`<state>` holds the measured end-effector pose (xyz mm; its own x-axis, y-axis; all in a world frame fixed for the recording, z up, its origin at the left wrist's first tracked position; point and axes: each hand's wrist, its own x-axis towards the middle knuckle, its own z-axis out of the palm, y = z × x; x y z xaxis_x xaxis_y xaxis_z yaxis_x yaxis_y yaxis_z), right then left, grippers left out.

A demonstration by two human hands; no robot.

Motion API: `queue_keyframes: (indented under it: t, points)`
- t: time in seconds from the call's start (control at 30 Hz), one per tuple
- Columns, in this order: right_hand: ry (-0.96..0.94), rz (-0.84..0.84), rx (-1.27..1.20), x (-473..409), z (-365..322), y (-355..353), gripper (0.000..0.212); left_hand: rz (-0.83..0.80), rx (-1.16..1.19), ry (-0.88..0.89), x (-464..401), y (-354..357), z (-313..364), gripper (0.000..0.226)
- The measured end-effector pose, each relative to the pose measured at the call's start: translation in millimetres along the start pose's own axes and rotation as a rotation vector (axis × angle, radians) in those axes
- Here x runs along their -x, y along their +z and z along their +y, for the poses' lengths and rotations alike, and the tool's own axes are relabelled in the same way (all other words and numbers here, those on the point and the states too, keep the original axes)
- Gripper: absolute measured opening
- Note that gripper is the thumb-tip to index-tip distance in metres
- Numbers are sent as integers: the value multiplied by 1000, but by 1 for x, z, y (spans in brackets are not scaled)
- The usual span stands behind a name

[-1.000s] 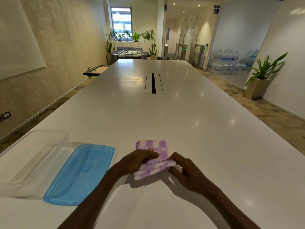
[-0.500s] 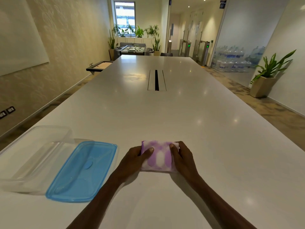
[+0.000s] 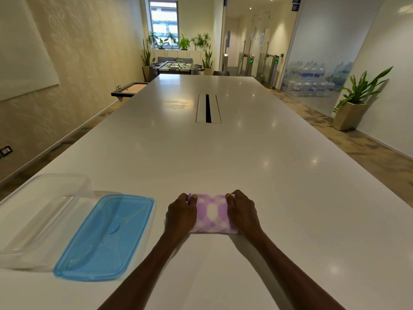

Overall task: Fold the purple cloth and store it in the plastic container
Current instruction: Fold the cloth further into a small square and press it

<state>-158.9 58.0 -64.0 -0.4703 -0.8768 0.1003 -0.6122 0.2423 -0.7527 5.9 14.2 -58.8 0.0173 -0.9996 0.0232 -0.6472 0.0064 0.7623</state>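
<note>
The purple and white patterned cloth (image 3: 211,213) lies folded into a small thick rectangle on the white table (image 3: 223,153), near its front edge. My left hand (image 3: 180,214) grips the cloth's left side and my right hand (image 3: 241,212) grips its right side, thumbs on top. The clear plastic container (image 3: 42,217) stands open at the far left of the table. Its blue lid (image 3: 105,237) lies flat between the container and my left hand, overlapping the container's right rim.
A cable slot (image 3: 208,108) runs along the table's middle, farther away. A potted plant (image 3: 354,101) stands on the floor at the right, with stacked water bottles (image 3: 312,79) behind glass. A foosball table (image 3: 176,67) and plants are at the far end.
The cloth was folded over toward me into a thicker, smaller rectangle. Both hands moved from its near edge to its left and right sides and now clasp it.
</note>
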Motion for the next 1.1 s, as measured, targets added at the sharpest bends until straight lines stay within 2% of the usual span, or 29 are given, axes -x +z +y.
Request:
queue_keyframes:
  t: [0.4,0.6,0.7,1.1]
  points:
    - [-24,-44,250,-11,-5,3,27,-27,-98,-10,-9,1,5,35]
    - [-58,40,340,-5,-6,3,27,-35,-114,2,-8,0,5,32]
    - [-79,45,328,-4,-6,1,29,-28,-88,30,-6,0,5,27]
    - [-92,30,255,-4,-3,-2,28,-75,-36,17,-14,-2,0,27]
